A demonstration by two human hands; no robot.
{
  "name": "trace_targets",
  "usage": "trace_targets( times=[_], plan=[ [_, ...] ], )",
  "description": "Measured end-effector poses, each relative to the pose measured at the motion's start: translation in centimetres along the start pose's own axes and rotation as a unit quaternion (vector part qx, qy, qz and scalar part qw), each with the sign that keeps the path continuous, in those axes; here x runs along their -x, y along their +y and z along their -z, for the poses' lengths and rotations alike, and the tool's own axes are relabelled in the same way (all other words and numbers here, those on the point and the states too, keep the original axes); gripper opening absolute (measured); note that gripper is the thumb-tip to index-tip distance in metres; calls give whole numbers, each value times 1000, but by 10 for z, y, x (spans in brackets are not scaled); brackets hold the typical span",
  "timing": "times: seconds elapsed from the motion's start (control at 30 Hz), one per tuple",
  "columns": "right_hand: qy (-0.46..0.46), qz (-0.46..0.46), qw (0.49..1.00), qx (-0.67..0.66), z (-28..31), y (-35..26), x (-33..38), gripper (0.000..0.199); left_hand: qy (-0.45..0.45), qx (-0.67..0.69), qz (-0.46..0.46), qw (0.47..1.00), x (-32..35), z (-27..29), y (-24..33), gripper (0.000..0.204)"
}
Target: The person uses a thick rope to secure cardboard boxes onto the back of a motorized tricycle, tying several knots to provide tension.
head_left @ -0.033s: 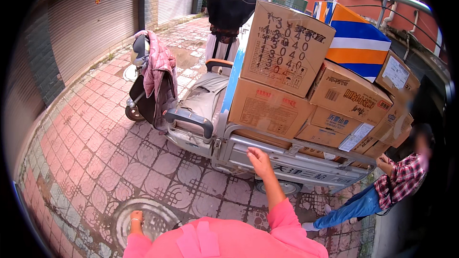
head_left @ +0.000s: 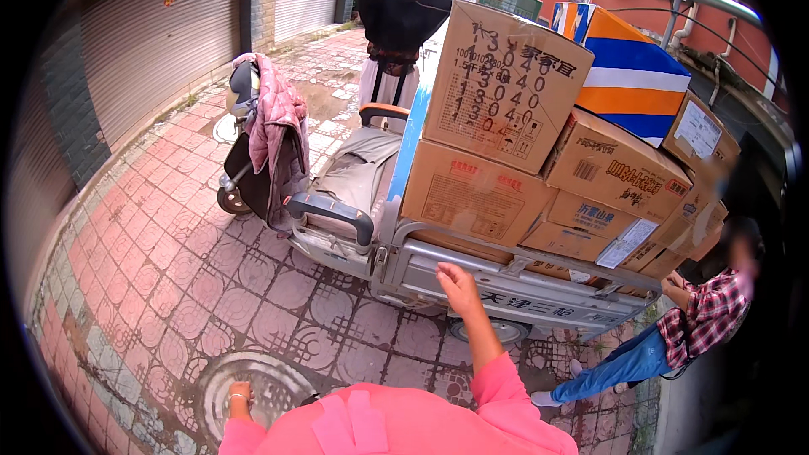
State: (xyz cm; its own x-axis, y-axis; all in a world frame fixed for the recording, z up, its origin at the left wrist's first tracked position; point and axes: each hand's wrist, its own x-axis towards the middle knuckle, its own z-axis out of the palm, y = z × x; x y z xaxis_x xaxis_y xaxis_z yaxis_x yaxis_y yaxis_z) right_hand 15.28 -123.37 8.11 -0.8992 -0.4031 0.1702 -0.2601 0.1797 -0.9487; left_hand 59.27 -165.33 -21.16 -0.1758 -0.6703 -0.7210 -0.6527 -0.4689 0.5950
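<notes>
My right hand (head_left: 458, 285) is held out in front of the cargo tricycle's metal side panel (head_left: 539, 295), its fingers loosely curled together and nothing visible in them. Whether it touches the panel I cannot tell. Low on the left, my left hand (head_left: 241, 390) hangs curled over a round manhole cover (head_left: 211, 383), a thin band at its wrist. The tricycle bed is stacked with a tall cardboard box (head_left: 506, 88), a lower cardboard box (head_left: 476, 194), a wide carton (head_left: 619, 164) and a blue, white and orange box (head_left: 636, 76).
A scooter draped with a pink quilted cover (head_left: 274, 105) stands left of the tricycle's seat (head_left: 362, 168). One person in black (head_left: 404, 17) stands beyond it. Another in a plaid shirt (head_left: 708, 312) is at the right. Roller shutters (head_left: 160, 50) line the left.
My left hand has dropped slightly. The scooter and the person in black appear a touch further left in the view. My right hand has barely moved.
</notes>
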Motion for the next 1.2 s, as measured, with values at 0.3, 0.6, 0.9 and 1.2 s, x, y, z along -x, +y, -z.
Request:
trace_targets(
  times=[0.3, 0.6, 0.9, 1.2],
  plan=[
    [97, -97, 990, 29, -6, 34, 42, 29, -47, -71, 122, 989, -75, 46, -43, 17],
    [99, 5, 995, -22, -61, -74, -17, 30, -130, -8, -198, 971, -87, -14, 211, 31],
    [73, 184, 976, -93, -105, -266, -217, 67, -226, 85, -481, 843, 44, -46, 427, 34],
    [100, 157, 936, -298, -122, -355, -420, 80, -164, 116, -336, 920, -24, 1, 344, 30]
  ],
)
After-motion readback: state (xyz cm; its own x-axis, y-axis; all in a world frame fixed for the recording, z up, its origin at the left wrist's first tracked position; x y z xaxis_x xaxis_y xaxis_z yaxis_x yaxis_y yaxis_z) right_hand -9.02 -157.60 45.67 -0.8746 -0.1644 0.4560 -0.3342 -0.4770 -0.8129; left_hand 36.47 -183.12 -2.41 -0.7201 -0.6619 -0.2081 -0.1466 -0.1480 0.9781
